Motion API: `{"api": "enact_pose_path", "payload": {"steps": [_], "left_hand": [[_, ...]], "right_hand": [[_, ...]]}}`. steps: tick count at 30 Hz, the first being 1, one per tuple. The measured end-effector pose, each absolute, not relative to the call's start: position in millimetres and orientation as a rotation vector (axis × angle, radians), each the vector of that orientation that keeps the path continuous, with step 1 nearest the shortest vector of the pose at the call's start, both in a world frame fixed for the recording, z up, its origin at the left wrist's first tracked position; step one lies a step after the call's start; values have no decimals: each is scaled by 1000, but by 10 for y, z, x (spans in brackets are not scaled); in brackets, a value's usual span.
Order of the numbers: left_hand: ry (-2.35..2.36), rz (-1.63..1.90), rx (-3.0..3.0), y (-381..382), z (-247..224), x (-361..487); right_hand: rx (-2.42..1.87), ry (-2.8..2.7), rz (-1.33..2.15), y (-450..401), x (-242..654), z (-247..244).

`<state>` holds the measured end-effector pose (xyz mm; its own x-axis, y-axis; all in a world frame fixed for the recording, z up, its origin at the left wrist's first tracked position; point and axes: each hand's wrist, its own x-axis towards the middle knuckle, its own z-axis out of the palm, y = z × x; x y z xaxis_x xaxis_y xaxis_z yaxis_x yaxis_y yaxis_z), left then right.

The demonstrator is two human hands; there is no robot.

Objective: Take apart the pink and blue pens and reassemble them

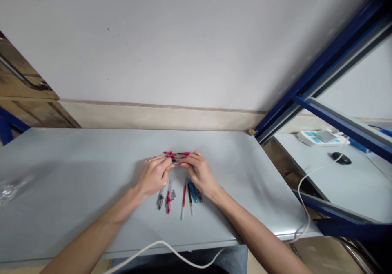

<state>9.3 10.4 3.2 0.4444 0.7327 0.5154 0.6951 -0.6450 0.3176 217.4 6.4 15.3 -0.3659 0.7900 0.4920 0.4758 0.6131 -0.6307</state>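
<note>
My left hand (154, 174) and my right hand (200, 175) are close together over the middle of the table, both with fingers pinched. Between their fingertips runs a slim pen (177, 165) with some red on it, held level; the fingers cover most of it. Just behind them lie several red-ended pens (169, 153). Nearer me, below the left hand, are a clear pen piece with a dark end (161, 200) and one with a red end (168, 200). Below the right hand lie a red ink refill (183, 196), a dark refill (190, 199) and a teal pen part (192, 191).
The grey table (92, 163) meets a wall at the back. Crumpled clear plastic (8, 192) lies at the left edge. A white cable (159, 243) crosses in front. Right of a blue metal frame (306, 78), a second table holds a black mouse (341, 158) and a white device (318, 138).
</note>
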Motion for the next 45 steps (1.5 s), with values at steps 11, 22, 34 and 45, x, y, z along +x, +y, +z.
{"api": "enact_pose_path", "payload": {"steps": [11,22,34,45], "left_hand": [[1290,979,2702,112,67,65],[1278,985,2758,128,92,40],[1297,986,2798,144,122,11],[1288,960,2831,132,120,13]], "right_hand": [[-993,-2010,490,46,2152,153],[-1034,-2008,547,20,2131,167],[-1108,-2026,477,27,2165,135],[-1112,-2023,545,30,2176,136]]}}
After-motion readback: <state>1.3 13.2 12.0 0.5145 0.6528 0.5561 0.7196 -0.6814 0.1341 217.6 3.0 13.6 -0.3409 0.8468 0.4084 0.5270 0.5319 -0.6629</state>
